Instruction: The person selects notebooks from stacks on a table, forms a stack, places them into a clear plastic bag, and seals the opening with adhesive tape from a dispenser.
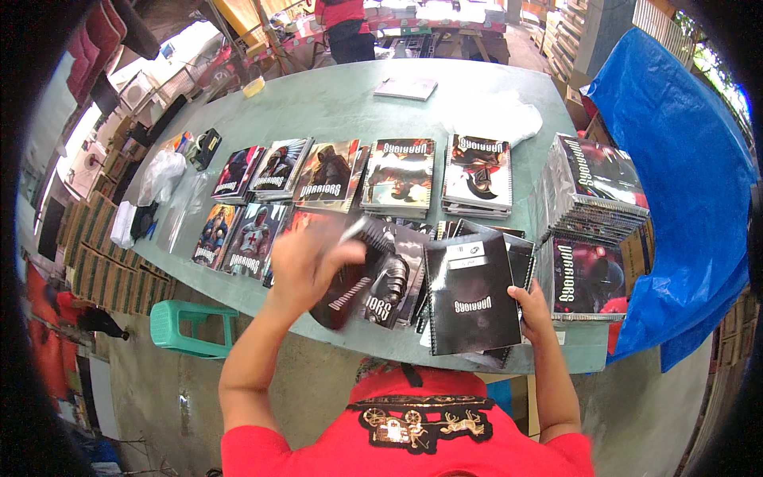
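My left hand (pixel 306 266) is raised over the front row of stacks, thumb out, gripping a dark spiral notebook (pixel 342 300) that is blurred by motion. With my right hand (pixel 532 312) I hold the right edge of a black spiral notebook (pixel 470 318), its back cover with a pale label facing up. Under it lie more black notebooks, partly covered. Beside the blurred notebook is a stack topped by an armoured-figure cover (pixel 391 278). Farther left in the front row are a red-cross knight notebook (pixel 253 242) and an orange-and-blue one (pixel 213 238).
A back row of notebook stacks includes a hooded-figure cover (pixel 324 171). Tall wrapped notebook piles (pixel 596 191) stand at the table's right, near a blue tarp (pixel 675 159). Clear plastic (pixel 501 119) lies behind. A green stool (pixel 187 327) stands by the left front edge.
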Demonstrator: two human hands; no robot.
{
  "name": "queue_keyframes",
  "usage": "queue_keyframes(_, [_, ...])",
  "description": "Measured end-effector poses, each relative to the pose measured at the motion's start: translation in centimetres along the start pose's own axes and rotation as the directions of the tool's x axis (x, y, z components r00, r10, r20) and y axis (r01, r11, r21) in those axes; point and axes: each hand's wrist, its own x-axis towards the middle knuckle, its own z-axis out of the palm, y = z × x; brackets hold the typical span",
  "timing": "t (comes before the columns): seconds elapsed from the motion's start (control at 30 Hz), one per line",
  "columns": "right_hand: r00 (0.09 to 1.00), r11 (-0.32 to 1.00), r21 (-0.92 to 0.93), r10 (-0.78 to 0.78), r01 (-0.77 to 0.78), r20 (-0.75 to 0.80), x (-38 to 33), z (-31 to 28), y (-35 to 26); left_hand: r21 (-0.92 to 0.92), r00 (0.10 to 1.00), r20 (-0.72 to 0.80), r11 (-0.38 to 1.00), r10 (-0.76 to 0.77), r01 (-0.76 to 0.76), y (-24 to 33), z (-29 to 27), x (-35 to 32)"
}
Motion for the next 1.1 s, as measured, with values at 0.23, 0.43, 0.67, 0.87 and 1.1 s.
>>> queue_keyframes(0.23, [0.997,0.911,0.408,0.051,-0.068,0.054,-0.5,1.4,-2.1,0.23,0.968,0.251,0.969,0.031,-0.091,-3.1,19.9,12.9])
queue_keyframes(0.43, [0.995,0.994,0.107,-0.027,0.017,0.095,-1.9,1.4,-2.5,0.489,0.814,0.51,0.872,-0.277,-0.009,-8.6,22.7,15.0])
queue_keyframes(0.67, [0.994,0.868,0.488,0.11,-0.089,-0.014,-2.3,1.0,-0.8,-0.355,0.962,0.26,0.935,0.081,0.017,-4.6,11.2,12.7])
queue_keyframes(0.87, [0.992,0.999,0.041,-0.018,0.023,-0.127,-3.0,3.5,-2.3,-0.192,0.626,0.753,0.978,0.204,-0.087,-2.2,16.2,7.9])
queue_keyframes(1.1, [0.96,0.985,0.126,-0.085,0.122,-0.266,-8.9,5.2,-1.6,0.207,0.757,0.413,0.758,0.505,-0.619,-9.0,28.6,13.3])
